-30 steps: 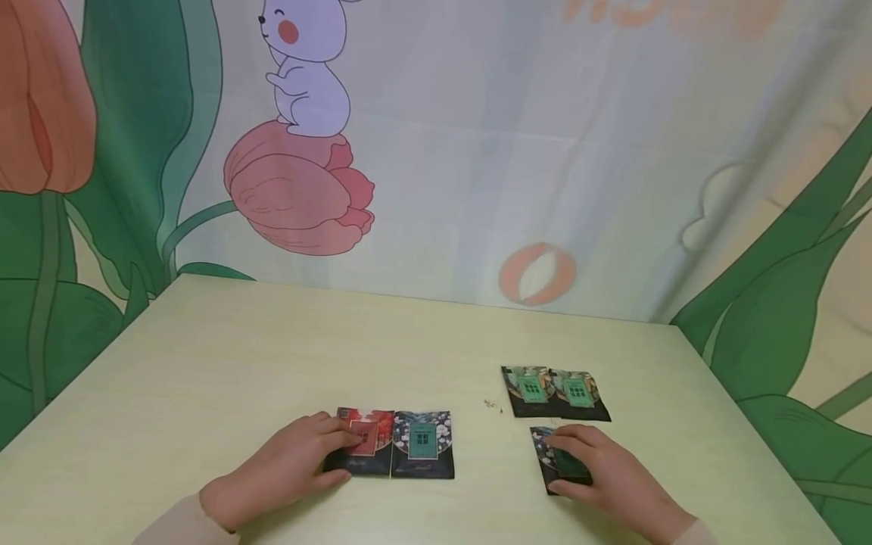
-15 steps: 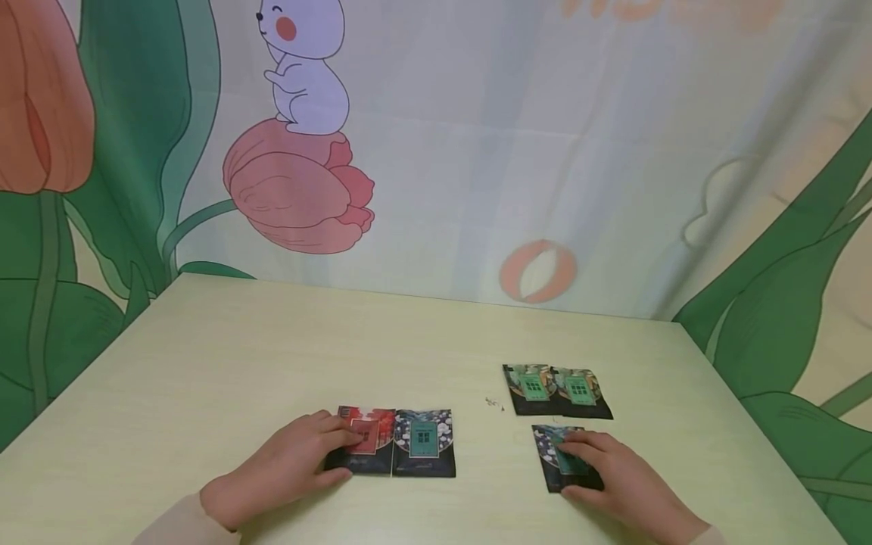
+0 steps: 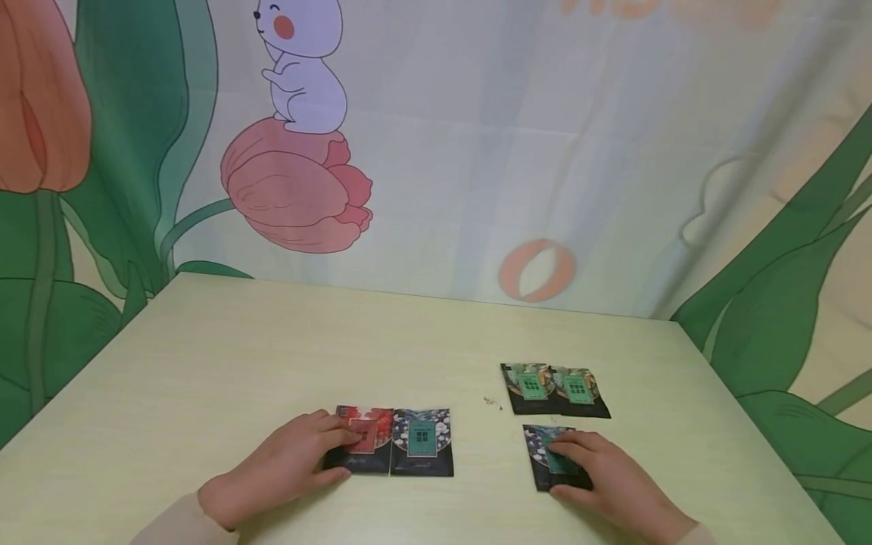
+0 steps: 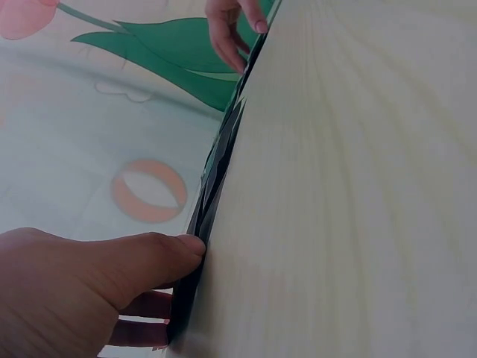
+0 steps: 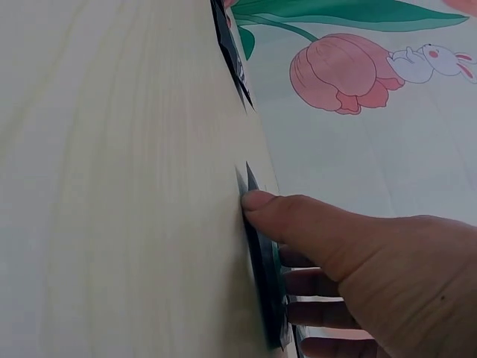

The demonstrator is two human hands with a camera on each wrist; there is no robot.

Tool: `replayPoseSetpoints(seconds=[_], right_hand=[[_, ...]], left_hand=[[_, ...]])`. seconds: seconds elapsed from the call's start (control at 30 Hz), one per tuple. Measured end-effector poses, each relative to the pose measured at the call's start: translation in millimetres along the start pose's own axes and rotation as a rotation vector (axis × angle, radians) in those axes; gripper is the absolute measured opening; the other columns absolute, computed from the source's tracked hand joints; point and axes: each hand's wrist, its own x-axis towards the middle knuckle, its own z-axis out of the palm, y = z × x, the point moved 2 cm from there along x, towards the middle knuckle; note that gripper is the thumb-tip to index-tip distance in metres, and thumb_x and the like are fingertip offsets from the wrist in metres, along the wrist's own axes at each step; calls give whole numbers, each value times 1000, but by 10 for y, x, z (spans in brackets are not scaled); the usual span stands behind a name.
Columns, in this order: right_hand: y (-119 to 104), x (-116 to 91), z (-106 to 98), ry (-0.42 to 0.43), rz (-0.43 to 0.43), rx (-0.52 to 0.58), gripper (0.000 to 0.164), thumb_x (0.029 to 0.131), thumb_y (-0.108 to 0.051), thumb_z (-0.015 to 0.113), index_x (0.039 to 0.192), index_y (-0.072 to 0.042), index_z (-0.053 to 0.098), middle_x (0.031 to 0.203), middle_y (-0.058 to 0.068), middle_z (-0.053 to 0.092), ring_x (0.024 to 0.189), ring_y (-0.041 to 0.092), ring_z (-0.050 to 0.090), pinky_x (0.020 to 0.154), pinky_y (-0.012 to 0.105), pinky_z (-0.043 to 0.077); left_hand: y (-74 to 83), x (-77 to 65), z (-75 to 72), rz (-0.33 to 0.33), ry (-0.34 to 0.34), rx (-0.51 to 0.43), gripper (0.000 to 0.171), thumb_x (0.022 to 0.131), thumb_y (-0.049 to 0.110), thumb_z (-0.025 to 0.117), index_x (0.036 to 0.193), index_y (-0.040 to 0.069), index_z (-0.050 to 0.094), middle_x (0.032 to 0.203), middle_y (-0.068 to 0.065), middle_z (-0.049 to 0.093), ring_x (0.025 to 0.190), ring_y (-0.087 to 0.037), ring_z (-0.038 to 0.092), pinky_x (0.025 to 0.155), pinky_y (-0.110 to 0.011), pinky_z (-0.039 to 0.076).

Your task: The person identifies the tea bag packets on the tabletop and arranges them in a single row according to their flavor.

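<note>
In the head view my left hand point(image 3: 289, 462) holds a red-and-black sachet point(image 3: 375, 459) flat on the table. Its fingers lie over the left side and its thumb point(image 4: 195, 245) is at the near edge. Just right of that, edge to edge, is a blue-flowered sachet point(image 3: 422, 440) with a teal label. My right hand point(image 3: 609, 477) grips a second blue-flowered sachet point(image 3: 537, 454), slightly tilted, its fingers on the top face and its thumb point(image 5: 257, 200) at the near edge. The fingers hide much of its right side.
Behind the right hand, two green-labelled sachets point(image 3: 527, 387) lie side by side, partly overlapping. Small dark marks point(image 3: 492, 403) show on the pale table point(image 3: 327, 341) to their left. A printed curtain point(image 3: 436, 151) hangs behind the table.
The right hand and its sachet shift slightly right, then back left; the fingers now cover less of the sachet's label. The left hand and its sachets stay in place.
</note>
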Motion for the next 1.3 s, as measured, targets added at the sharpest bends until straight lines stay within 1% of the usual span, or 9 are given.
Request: replayPoseSetpoints(seconds=[0.17, 0.27, 0.47, 0.57, 0.8, 1.07, 1.3], right_hand=[[-66, 21, -8, 7, -30, -14, 59, 78, -53, 71, 122, -14, 65, 127, 6, 59, 119, 28, 55, 100, 48, 47], [-102, 34, -6, 21, -67, -30, 58, 79, -53, 70, 121, -13, 66, 125, 6, 60, 117, 28, 56, 98, 48, 48], [-176, 67, 19, 76, -152, -72, 56, 81, -52, 70, 120, -12, 66, 123, 5, 62, 115, 27, 58, 96, 45, 49], [-220, 87, 20, 82, -170, -78, 57, 81, -53, 69, 121, -13, 66, 123, 5, 62, 115, 27, 58, 97, 45, 49], [-320, 138, 24, 101, -235, -100, 58, 83, -57, 65, 121, -13, 66, 122, 5, 62, 113, 25, 59, 96, 43, 49], [-451, 236, 60, 60, -206, -71, 56, 82, -53, 67, 122, -15, 65, 125, 3, 61, 116, 23, 57, 98, 42, 48], [-533, 296, 80, 74, -241, -82, 57, 84, -56, 64, 122, -14, 65, 124, 2, 61, 115, 23, 58, 98, 41, 48]], left_hand=[[-4, 3, -5, 1, 1, -2, 39, 78, 37, 78, 110, 15, 71, 108, 1, 68, 98, -18, 60, 87, -38, 53], [-4, 3, 0, -7, -10, -2, 40, 78, 38, 78, 111, 15, 71, 109, 1, 68, 99, -18, 60, 88, -38, 53], [-8, 2, 8, -28, -25, -5, 42, 77, 39, 78, 111, 15, 71, 109, 1, 68, 99, -17, 59, 89, -39, 53], [-7, 4, 4, -33, -27, -5, 42, 77, 39, 78, 111, 15, 71, 109, 1, 68, 98, -17, 59, 89, -39, 53], [5, 4, -13, -15, -11, 3, 40, 77, 37, 78, 110, 15, 72, 106, 1, 68, 92, -14, 56, 84, -35, 53], [-1, 5, -1, -13, -6, 1, 40, 77, 37, 78, 109, 15, 72, 107, 1, 68, 96, -16, 58, 87, -37, 53], [-6, 0, 1, -3, 4, 4, 39, 78, 37, 78, 109, 15, 72, 106, 2, 68, 93, -14, 57, 85, -34, 53]])
